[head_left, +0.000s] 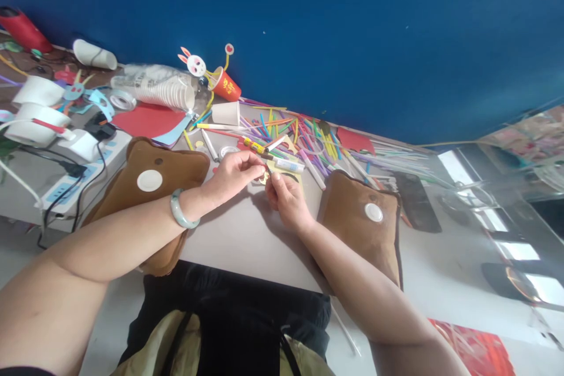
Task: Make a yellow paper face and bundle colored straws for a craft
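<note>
My left hand [238,175], with a pale bangle above it, is closed in a pinch. Its fingertips meet those of my right hand [287,198], which is pinched too, over the table. Between them shows a small yellow piece [264,178], perhaps a paper cutout; the fingers hide much of it. A narrow dark bit beside it is too small to name. Just beyond the hands lie a white capped tube [288,164], a yellow-and-red stick [254,145] and a white roll of tape [228,151].
Brown plush cushions with white discs flank the hands, one at left [180,165], one at right [352,220]. Behind lie many coloured sticks [328,144], a red paper cup [229,87] with a rabbit figure [196,64], stacked cups [167,93] and a corded power strip [83,173].
</note>
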The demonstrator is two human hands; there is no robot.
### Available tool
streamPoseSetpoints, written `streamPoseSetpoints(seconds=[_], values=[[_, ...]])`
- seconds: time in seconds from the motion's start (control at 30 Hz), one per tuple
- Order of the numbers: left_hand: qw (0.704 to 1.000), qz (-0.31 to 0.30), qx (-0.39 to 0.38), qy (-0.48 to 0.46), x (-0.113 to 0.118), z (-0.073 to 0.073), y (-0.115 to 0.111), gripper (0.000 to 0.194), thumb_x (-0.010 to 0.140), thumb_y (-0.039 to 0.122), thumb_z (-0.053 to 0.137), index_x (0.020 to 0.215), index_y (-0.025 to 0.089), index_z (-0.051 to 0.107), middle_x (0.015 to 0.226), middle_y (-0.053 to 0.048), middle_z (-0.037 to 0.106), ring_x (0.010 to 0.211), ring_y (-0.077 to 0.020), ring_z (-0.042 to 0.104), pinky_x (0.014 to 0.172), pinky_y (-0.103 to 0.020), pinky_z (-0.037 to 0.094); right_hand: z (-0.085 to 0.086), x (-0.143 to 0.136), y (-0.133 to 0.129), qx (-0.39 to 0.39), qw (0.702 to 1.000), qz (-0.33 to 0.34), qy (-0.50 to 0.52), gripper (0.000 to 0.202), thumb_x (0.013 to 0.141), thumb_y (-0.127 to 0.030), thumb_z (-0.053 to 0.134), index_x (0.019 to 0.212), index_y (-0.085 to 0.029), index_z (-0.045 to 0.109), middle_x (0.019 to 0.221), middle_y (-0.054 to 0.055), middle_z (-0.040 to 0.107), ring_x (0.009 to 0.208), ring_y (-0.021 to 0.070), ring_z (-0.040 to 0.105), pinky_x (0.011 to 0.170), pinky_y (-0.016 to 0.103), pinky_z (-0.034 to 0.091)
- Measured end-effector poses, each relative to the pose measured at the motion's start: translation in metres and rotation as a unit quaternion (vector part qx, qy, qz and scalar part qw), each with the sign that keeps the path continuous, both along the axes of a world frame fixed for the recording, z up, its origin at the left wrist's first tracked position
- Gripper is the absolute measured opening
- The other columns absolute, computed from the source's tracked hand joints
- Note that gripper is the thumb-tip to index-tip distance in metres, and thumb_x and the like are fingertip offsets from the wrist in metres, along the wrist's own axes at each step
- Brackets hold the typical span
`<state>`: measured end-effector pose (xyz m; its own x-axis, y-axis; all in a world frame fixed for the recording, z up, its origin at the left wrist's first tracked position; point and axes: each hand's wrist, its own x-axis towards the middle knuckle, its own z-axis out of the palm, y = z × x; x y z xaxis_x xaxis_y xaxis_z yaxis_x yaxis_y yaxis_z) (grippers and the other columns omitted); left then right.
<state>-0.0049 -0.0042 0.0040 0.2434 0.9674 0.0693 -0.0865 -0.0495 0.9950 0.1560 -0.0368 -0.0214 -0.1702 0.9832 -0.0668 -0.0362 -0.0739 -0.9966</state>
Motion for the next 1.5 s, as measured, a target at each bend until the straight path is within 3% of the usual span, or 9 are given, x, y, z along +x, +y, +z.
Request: streamPoseSetpoints(seconds=[0.2, 1.0, 1.5], values=[[0.999, -0.034, -0.009, -0.018, 0.0015, -0.0007, 0.0009, 0.013, 0.07, 0.025, 0.073, 0.073, 0.015, 0.064, 0.069, 0.001, 0.065, 0.067, -0.0117, 0.061, 0.067, -0.026, 0.051, -0.0029, 0.0, 0.001, -0.012, 1.0, -0.008, 0.013, 0.056, 0.086, -0.074, 0.054, 0.067, -0.022, 0.048, 0.049, -0.007, 0.031, 0.04, 0.0067, 0.023, 0.039, 0.024, 0.017], [1.0, -0.009, 0.005, 0.007, -0.0002, 0.0016, -0.0011, 0.011, 0.076, 0.024, 0.068, 0.072, 0.015, 0.064, 0.067, 0.001, 0.064, 0.067, -0.0117, 0.059, 0.066, -0.025, 0.048, 0.0023, 0.0007, -0.0014, 0.007, 1.0, -0.007, -0.01, 0.055, 0.088, -0.071, 0.055, 0.064, -0.021, 0.049, 0.048, -0.006, 0.033, 0.042, 0.0078, 0.027, 0.041, 0.025, 0.018], [1.0, -0.008, -0.001, 0.005, 0.0017, 0.0034, -0.0009, 0.01, 0.072, 0.025, 0.067, 0.068, 0.016, 0.063, 0.065, 0.001, 0.064, 0.066, -0.0123, 0.06, 0.066, -0.026, 0.049, -0.0023, -0.0003, 0.0, -0.036, 0.999, -0.006, 0.031, 0.054, 0.087, -0.073, 0.054, 0.069, -0.022, 0.05, 0.052, -0.007, 0.029, 0.042, 0.0075, 0.02, 0.041, 0.025, 0.015]])
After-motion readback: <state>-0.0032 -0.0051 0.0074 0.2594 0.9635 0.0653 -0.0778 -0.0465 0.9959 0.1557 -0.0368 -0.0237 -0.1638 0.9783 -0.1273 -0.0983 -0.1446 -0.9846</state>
